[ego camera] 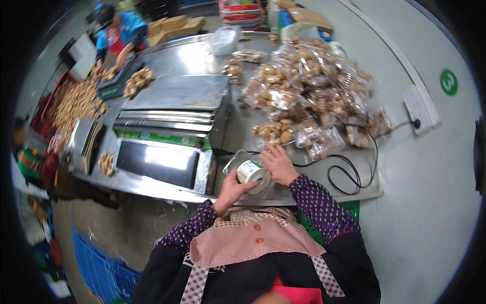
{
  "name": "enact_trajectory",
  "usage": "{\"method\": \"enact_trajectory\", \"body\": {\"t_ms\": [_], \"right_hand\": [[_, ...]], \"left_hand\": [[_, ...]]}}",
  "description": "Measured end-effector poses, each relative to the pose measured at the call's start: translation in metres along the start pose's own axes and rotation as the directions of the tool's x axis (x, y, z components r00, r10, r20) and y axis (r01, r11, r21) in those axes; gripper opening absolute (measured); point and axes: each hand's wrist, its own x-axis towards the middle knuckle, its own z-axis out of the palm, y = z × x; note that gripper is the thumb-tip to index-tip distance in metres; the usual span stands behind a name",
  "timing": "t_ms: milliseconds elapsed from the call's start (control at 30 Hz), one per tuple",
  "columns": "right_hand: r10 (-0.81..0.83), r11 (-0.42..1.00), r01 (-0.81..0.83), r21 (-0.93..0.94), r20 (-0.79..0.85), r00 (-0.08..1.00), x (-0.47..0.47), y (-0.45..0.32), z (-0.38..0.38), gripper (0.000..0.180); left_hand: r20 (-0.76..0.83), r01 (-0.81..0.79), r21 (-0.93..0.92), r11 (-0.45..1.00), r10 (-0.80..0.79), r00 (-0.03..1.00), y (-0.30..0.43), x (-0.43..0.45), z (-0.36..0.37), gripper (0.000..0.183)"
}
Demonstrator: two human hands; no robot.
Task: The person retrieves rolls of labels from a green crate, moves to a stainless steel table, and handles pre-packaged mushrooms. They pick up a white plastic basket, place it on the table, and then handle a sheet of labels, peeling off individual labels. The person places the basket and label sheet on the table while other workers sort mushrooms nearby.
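Near the front edge of the steel table, a roll of labels (252, 174) sits in or on a clear plastic container (232, 162). My left hand (233, 190) grips the roll's left and near side, with its thumb across the roll's end. My right hand (279, 164) is at the roll's right, fingers extended and fairly close together; whether its palm touches the roll is unclear. Just beyond its fingertips lies a clear bag of mushrooms (274, 131). A big heap of bagged mushrooms (315, 83) stands behind that.
A heat-sealing machine (167, 129) stands left of my hands. A black cable (351, 167) loops across the table's right side to a wall socket (416, 123). Loose mushrooms (76, 102) fill a red crate at the far left. Two co-workers stand beyond. A blue crate (102, 266) is on the floor.
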Motion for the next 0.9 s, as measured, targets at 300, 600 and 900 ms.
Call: {"method": "enact_trajectory", "body": {"t_ms": [300, 600, 900], "right_hand": [[0.451, 0.730, -0.623, 0.281, 0.487, 0.748, -0.052, -0.027, -0.009, 0.029], [0.636, 0.248, -0.822, 0.514, 0.554, 0.538, -0.126, -0.061, 0.013, 0.036], [0.668, -0.085, -0.752, 0.653, 0.598, 0.444, -0.172, -0.057, 0.009, 0.035]], "left_hand": [[-0.048, -0.048, 0.172, 0.984, 0.057, 0.997, 0.007, 0.007, 0.005, 0.054], [-0.069, -0.040, 0.142, 0.989, 0.051, 0.996, -0.017, 0.007, 0.028, 0.053], [0.060, 0.218, -0.293, 0.931, -0.210, 0.976, -0.019, 0.026, 0.048, 0.046]]}}
